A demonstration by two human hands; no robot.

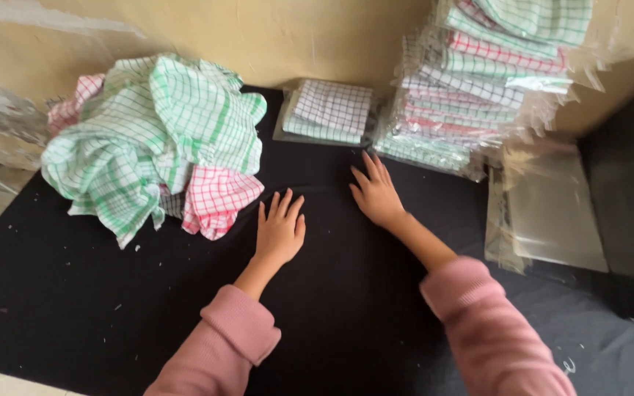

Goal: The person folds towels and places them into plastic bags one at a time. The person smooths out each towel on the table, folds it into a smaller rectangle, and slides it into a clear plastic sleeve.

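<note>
My left hand (280,231) lies flat and empty on the black cloth surface (111,293), fingers spread, just right of a loose heap of green and red checked cloths (155,139). My right hand (376,194) also rests flat with fingers apart and holds nothing. It sits below a small bagged folded checked cloth (328,111) and left of a tall stack of bagged folded cloths (482,81). Both arms wear pink sleeves.
Empty clear plastic bags (548,209) lie at the right on the black surface. A beige wall (295,37) runs behind everything. Small white lint specks dot the cloth. A pale floor strip shows at the left edge.
</note>
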